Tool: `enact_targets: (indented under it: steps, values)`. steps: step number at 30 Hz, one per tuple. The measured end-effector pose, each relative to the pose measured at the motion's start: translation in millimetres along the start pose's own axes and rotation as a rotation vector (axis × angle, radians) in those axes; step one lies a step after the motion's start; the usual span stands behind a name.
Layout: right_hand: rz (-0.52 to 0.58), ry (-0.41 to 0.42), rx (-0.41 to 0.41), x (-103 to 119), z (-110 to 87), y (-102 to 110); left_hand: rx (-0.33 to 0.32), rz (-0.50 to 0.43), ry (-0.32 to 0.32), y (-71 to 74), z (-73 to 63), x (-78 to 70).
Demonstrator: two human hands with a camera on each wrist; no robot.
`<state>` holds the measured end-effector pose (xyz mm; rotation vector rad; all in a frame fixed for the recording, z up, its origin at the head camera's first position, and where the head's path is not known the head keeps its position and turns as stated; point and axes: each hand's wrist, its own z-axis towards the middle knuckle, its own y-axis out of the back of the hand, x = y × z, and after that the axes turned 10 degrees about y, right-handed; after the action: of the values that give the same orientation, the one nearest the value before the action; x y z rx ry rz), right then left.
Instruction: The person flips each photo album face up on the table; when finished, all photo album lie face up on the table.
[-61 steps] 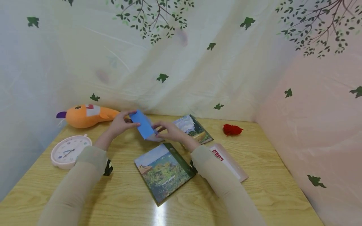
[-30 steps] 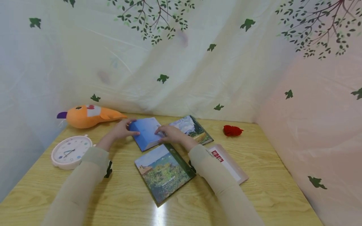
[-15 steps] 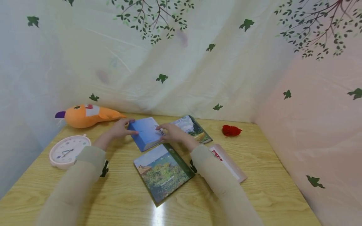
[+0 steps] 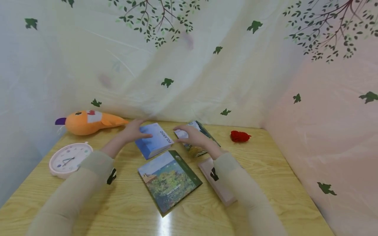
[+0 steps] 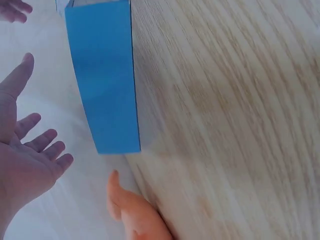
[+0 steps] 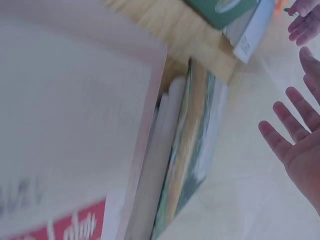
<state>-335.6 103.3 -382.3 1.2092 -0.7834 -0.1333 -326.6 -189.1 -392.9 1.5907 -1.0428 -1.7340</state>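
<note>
Right grip (image 4: 192,136) and left grip (image 4: 133,131) have come off, empty, from the thick blue rectangular album (image 4: 156,141), probably stiff, best held by its sides.

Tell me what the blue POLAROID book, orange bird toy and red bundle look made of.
Blue POLAROID book: probably coated cardboard, smooth; flat faces, crisp edges.
Orange bird toy: likely stuffed fabric, matte; rounded body, soft shading.
Red bundle: maybe yarn or cloth, matte; irregular outline, too small to be sure.
</note>
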Motion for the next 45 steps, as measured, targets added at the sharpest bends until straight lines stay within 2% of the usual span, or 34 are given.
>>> enact_targets:
  steps: [8, 12, 16, 18, 23, 29, 35, 45]
  values:
    - [0.026, -0.012, -0.046, -19, -27.6, 16, -0.023, 0.013, -0.032, -15.3, 5.6, -25.0]
    - [0.025, -0.006, -0.062, -29, -42.9, 23, -0.029, 0.022, -0.049, -29.9, 6.8, -39.3]
    - [-0.016, -0.038, -0.064, -36, -57.1, 28, -0.03, 0.067, -0.068, -46.3, 5.4, -54.1]
    - [-0.032, -0.06, -0.059, -40, -63.2, 29, -0.022, 0.087, -0.081, -53.9, 5.9, -60.6]
    - [-0.029, -0.112, -0.052, -56, -77.9, 29, 0.023, 0.069, -0.095, -69.8, 10.1, -76.6]
    - [-0.036, -0.251, -0.026, -76, -96.4, 30, 0.091, 0.058, -0.15, -87.3, 17.4, -94.2]
    - [-0.025, -0.354, 0.009, -90, -106.0, 34, 0.139, 0.128, -0.228, -99.6, 24.5, -100.1]
    - [0.018, -0.392, 0.071, -100, -106.4, 34, 0.218, 0.188, -0.219, -108.8, 32.9, -94.0]
